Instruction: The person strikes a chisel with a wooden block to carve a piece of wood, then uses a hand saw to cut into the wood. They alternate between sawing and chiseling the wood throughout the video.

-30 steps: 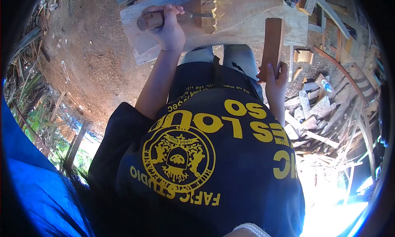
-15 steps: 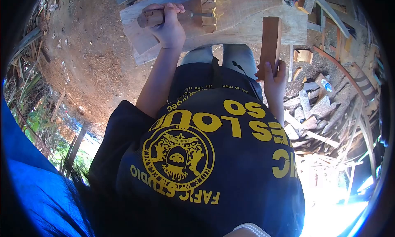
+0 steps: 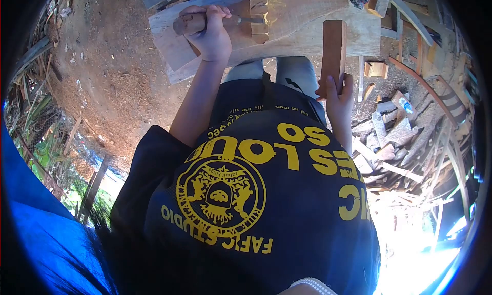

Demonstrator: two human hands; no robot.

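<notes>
My left hand is wrapped round the wooden handle of a chisel. The chisel lies nearly level, and its metal blade points right, reaching a short piece of wood with notched ends. That piece rests on a wide wooden board across the front of my knees. In my right hand is a rectangular wooden block, gripped near its lower end and standing up past the board's near edge. Whether the blade tip cuts into the notched piece cannot be made out.
Scrap wood is heaped on the ground at the right. A small notched offcut lies nearer the board. Brown earth spreads to the left, with a blue sheet at lower left. More timber leans at the upper right.
My right hand and the wooden block have shifted slightly left, and the block stands a little straighter. The left hand and chisel are almost where they were.
</notes>
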